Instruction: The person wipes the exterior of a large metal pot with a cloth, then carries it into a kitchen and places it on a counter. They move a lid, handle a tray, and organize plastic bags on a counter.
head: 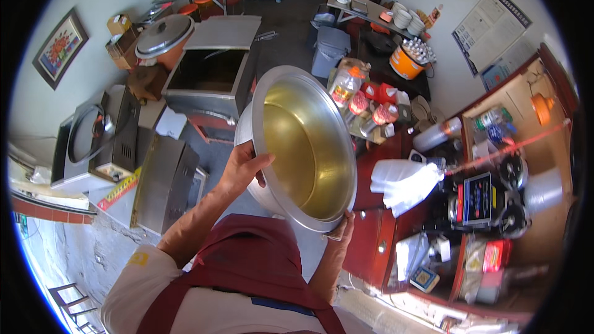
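Observation:
I hold a wide metal basin [297,153] in front of my chest, tilted so that its bare, gold-tinted inside shows. My left hand [246,167] grips the left rim, its thumb lapped over the edge and its fingers behind the outer wall. At the lower right rim, my right hand [344,231] supports the basin from below; most of its fingers are hidden. A small brownish piece, perhaps a cloth, shows between that palm and the rim. Below the basin is the maroon apron [250,250] that I wear.
Ahead to the left stands an open steel cabinet [204,93] beside a large lidded pot [164,37]. A red wooden counter [366,241] on the right bears white plastic bags [406,183]. Beyond the basin are a crowded small table [366,127] and a grey bin [330,51].

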`<state>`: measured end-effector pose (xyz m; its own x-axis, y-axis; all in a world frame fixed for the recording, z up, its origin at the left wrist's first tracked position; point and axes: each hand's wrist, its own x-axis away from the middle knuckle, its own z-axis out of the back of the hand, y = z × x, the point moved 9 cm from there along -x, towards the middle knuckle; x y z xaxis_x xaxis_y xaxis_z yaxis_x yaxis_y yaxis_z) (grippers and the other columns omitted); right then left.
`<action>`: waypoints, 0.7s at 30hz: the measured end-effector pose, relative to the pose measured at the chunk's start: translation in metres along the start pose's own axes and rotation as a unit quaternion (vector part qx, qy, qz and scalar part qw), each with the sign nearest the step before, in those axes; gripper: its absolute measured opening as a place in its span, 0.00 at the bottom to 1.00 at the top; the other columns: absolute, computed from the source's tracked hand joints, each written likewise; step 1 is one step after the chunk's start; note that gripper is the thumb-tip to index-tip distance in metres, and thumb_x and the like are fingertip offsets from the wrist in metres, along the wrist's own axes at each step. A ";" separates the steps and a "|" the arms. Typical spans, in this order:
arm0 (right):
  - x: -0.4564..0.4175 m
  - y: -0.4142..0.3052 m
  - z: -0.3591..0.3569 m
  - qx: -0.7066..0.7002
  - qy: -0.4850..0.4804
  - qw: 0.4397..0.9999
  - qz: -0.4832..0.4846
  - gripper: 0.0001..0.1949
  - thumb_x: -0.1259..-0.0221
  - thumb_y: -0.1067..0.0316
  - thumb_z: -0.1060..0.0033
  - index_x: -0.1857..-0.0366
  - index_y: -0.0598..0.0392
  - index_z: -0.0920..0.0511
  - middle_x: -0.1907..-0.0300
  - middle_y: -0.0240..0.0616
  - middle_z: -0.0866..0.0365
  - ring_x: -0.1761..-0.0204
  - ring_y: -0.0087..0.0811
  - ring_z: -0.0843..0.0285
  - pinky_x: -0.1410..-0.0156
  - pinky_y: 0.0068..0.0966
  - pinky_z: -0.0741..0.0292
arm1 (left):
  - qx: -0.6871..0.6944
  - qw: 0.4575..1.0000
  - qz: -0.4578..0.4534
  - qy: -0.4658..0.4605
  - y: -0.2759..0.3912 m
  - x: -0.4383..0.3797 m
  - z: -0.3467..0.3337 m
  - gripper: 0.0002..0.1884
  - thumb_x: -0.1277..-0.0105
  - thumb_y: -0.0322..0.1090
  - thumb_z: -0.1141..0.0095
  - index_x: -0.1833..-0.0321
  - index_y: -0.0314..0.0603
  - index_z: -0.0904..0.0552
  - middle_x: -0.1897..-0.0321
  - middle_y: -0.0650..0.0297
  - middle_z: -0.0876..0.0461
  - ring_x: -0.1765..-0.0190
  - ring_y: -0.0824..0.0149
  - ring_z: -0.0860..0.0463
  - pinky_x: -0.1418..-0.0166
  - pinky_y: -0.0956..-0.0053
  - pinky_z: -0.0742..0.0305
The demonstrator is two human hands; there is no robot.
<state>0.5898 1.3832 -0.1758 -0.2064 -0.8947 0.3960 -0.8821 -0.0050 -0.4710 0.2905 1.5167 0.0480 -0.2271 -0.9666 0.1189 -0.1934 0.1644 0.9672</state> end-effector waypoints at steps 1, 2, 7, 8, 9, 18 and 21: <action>-0.028 -0.012 -0.010 0.000 0.010 1.000 0.012 0.15 0.32 0.59 0.42 0.46 0.51 0.22 0.47 0.38 0.16 0.44 0.40 0.19 0.36 0.38 0.23 | -0.003 1.000 -0.007 0.016 0.011 -0.020 0.000 0.12 0.32 0.32 0.41 0.52 0.28 0.18 0.68 0.61 0.16 0.73 0.71 0.17 0.77 0.77 0.22; -0.057 -0.021 -0.017 -0.001 0.021 0.999 0.024 0.15 0.33 0.60 0.42 0.45 0.49 0.22 0.47 0.37 0.16 0.43 0.40 0.20 0.36 0.38 0.23 | -0.005 0.999 -0.014 0.032 0.022 -0.038 0.003 0.13 0.32 0.32 0.41 0.51 0.28 0.18 0.68 0.61 0.15 0.73 0.71 0.17 0.76 0.77 0.22; -0.170 -0.069 -0.123 0.061 -0.011 0.998 0.010 0.28 0.36 0.55 0.39 0.33 0.46 0.31 0.38 0.39 0.21 0.34 0.44 0.26 0.30 0.44 0.25 | -0.004 0.996 -0.065 0.063 0.071 -0.133 0.007 0.11 0.31 0.30 0.43 0.51 0.30 0.18 0.69 0.60 0.14 0.75 0.71 0.17 0.74 0.77 0.23; -0.198 -0.078 -0.134 0.083 0.001 0.995 0.052 0.28 0.36 0.52 0.39 0.34 0.49 0.28 0.38 0.39 0.21 0.34 0.45 0.25 0.29 0.45 0.26 | -0.008 0.996 -0.069 0.059 0.076 -0.154 0.010 0.10 0.31 0.30 0.44 0.51 0.30 0.18 0.70 0.60 0.14 0.75 0.71 0.17 0.74 0.77 0.23; -0.227 -0.079 -0.146 0.071 -0.002 0.997 0.020 0.28 0.36 0.52 0.39 0.34 0.50 0.28 0.38 0.39 0.21 0.35 0.45 0.25 0.29 0.45 0.26 | 0.010 0.995 -0.085 0.057 0.083 -0.176 0.015 0.10 0.30 0.29 0.44 0.51 0.30 0.18 0.70 0.60 0.14 0.75 0.71 0.17 0.74 0.77 0.22; -0.448 -0.110 -0.275 0.131 -0.042 0.990 0.034 0.32 0.38 0.45 0.39 0.32 0.53 0.27 0.34 0.42 0.22 0.35 0.45 0.24 0.29 0.46 0.28 | 0.023 0.990 -0.134 0.041 0.159 -0.395 0.051 0.12 0.31 0.28 0.43 0.47 0.30 0.18 0.67 0.63 0.15 0.72 0.74 0.19 0.72 0.79 0.26; -0.502 -0.106 -0.326 0.110 -0.077 0.991 -0.002 0.29 0.36 0.46 0.40 0.36 0.52 0.24 0.33 0.40 0.25 0.32 0.42 0.30 0.27 0.43 0.32 | 0.024 0.993 -0.106 0.051 0.182 -0.462 0.056 0.11 0.30 0.30 0.41 0.49 0.31 0.17 0.68 0.64 0.15 0.72 0.75 0.18 0.72 0.78 0.25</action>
<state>0.6485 1.9784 -0.0678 -0.1212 -0.9522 0.2804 -0.7651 -0.0904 -0.6376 0.3067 2.0042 0.1560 -0.0791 -0.9950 -0.0617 -0.2731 -0.0379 0.9612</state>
